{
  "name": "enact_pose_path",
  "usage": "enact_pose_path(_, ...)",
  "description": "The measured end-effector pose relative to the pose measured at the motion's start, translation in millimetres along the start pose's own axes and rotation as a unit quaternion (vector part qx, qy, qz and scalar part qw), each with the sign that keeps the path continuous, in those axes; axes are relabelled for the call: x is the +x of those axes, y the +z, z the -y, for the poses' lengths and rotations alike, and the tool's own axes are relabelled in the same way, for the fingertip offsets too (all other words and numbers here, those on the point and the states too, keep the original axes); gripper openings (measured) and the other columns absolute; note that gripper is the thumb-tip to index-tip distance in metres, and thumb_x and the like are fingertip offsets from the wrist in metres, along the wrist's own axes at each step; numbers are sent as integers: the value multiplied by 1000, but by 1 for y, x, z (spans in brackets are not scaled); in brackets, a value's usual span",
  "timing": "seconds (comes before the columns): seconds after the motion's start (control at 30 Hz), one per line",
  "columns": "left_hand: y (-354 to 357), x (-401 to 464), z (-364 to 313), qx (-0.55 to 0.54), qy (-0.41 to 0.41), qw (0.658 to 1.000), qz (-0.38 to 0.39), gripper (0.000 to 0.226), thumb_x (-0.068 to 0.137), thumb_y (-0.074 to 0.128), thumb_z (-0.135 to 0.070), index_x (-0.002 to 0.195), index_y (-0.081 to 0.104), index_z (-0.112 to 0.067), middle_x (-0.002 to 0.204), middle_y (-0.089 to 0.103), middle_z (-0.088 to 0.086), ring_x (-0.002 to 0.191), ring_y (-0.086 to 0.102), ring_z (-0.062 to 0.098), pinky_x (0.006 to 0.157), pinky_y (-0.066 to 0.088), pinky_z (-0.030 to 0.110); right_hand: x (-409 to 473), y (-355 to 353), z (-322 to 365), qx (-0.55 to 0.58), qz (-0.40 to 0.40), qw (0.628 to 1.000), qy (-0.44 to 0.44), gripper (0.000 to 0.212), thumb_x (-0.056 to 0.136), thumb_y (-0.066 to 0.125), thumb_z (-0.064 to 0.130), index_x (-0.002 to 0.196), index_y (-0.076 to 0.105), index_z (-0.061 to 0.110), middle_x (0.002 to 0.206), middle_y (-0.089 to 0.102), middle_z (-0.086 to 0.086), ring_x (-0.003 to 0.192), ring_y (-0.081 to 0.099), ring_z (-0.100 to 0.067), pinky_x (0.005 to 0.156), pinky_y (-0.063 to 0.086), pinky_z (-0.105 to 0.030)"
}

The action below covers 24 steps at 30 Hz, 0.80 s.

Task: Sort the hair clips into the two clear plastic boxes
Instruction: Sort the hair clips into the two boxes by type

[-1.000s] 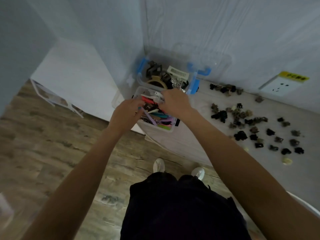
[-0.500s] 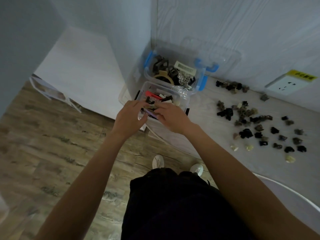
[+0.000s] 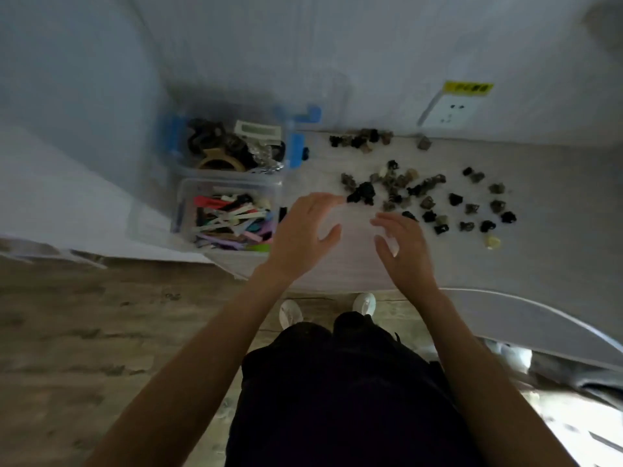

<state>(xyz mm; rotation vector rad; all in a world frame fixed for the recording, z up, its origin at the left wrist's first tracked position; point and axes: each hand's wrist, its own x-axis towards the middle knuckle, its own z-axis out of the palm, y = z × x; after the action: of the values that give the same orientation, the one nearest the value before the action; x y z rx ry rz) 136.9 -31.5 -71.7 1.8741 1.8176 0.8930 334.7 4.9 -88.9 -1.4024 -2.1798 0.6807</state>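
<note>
Hands, left (image 3: 300, 235) and right (image 3: 406, 246), hover open and empty above the table (image 3: 556, 264), near loose hair clips (image 3: 421, 193).

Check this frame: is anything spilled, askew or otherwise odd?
Nothing looks damaged or spilled. Many small claw clips lie scattered loose on the table, unsorted, right of the two boxes: the near box holds flat coloured clips, the far box larger clips. Both hands, left hand and right hand, are empty.
</note>
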Motion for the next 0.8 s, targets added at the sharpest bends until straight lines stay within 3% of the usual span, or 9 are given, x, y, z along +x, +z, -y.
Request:
enact_pose_path(0.1, 46, 13, -10, 55, -48, 989, 132, 106, 65, 57, -72, 148, 12, -23, 155, 11, 17, 143, 6, 35, 114, 8, 48, -21, -24, -52, -56, -34, 994, 89, 46, 86, 53, 32, 126, 53, 9, 135, 50, -14, 128, 40, -31, 107, 32, -38)
enact_pose_path(0.2, 86, 22, -20, 112, -78, 969, 207, 132, 49, 62, -81, 143, -16, -30, 153, -21, 16, 139, -23, 38, 109, -12, 58, -31, -50, -97, -83, -65, 977, 185, 65, 85, 47, 45, 138, 38, 9, 149, 30, -18, 140, 20, -34, 111, 23, -48)
enact_pose_path(0.3, 117, 31, -27, 155, -104, 962, 198, 135, 48, 62, -82, 144, -17, -29, 152, -21, 21, 139, -22, 40, 110, -9, 61, -28, -75, -144, -64, -93, 953, 280, 75, 86, 37, 55, 145, 24, 10, 155, 14, -19, 143, 7, -35, 114, 14, -52)
enact_pose_path(0.47, 133, 44, -25, 134, -188, 965, 127, 136, 44, 52, -87, 141, -22, -29, 153, -13, 24, 142, -11, 39, 114, -3, 54, 11, -79, -182, -20, -86, 941, 327, 72, 90, 33, 43, 147, 16, 3, 155, 12, -21, 144, 6, -34, 118, 11, -48)
enact_pose_path(0.63, 139, 48, -29, 5, -186, 976, 113, 138, 40, 46, -93, 141, -20, -27, 154, -18, 15, 141, -18, 17, 115, -8, 44, 45, -38, -153, 64, -25, 970, 234, 64, 93, 32, 38, 145, 19, 4, 155, 16, -14, 145, 9, -25, 117, 8, -33)
enact_pose_path(0.8, 166, 42, -45, 117, -185, 970, 109, 139, 40, 48, -91, 144, -18, -25, 154, -5, 23, 144, -7, 34, 116, 5, 53, 66, -16, -117, 144, 49, 980, 130, 53, 98, 36, 33, 144, 27, 9, 157, 13, -8, 145, 3, -19, 118, 7, -35)
